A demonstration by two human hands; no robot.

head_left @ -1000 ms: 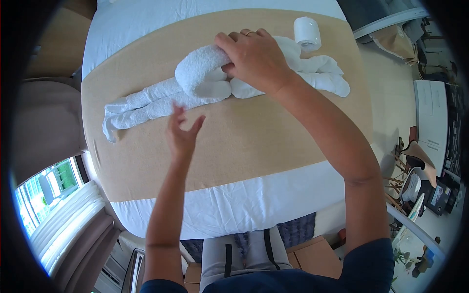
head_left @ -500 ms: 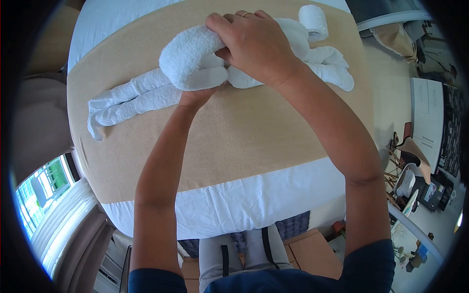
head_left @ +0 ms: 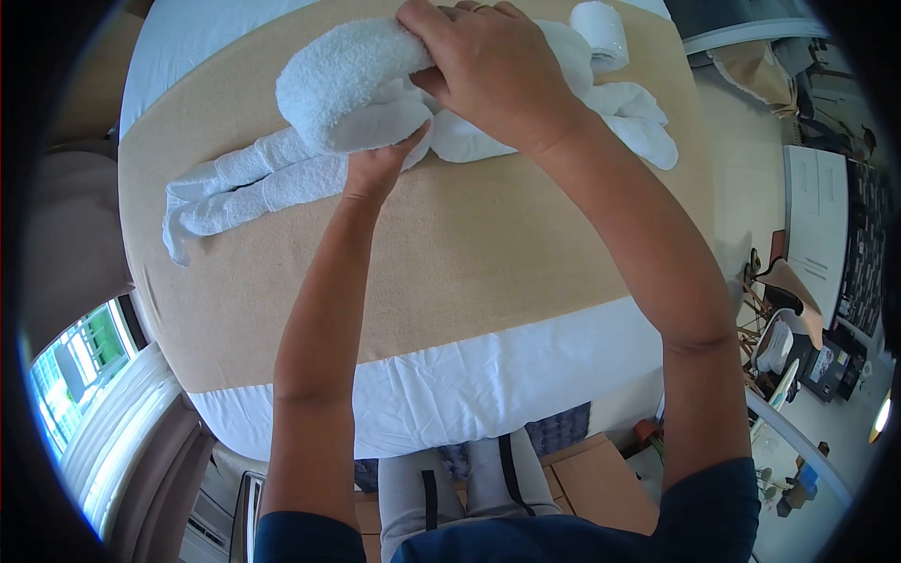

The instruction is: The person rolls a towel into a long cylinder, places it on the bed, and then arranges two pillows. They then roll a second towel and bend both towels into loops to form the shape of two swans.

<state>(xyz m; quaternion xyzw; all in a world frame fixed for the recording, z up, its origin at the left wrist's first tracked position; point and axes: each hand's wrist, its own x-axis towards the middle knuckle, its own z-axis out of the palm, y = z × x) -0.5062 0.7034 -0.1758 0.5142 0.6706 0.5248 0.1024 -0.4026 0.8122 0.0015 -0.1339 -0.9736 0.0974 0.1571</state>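
Note:
A thick, folded white towel [head_left: 343, 84] is raised over the bed, its fluffy end bulging to the left. My right hand [head_left: 488, 70] grips it from above, thumb and fingers closed around its upper right part. From below, my left hand [head_left: 375, 169] holds its underside; the thumb shows, while the other fingers are hidden behind the cloth. Under and left of it, long rolled towel lengths [head_left: 253, 178] lie side by side on the beige bed cover [head_left: 497, 244]. More rolled white towel [head_left: 633, 122] lies right of my right wrist.
A white roll [head_left: 601, 38] stands at the far right of the bed. White sheet [head_left: 488, 380] borders the near edge. A curtain [head_left: 141, 450] and a window [head_left: 84, 366] are at left. A chair [head_left: 788, 300] and white cabinets [head_left: 815, 216] are at right.
The folded towel has shifted left and slightly up in view, its fluffy end tilting further over. My left hand has moved slightly up, and its thumb now shows. My right hand keeps its hold.

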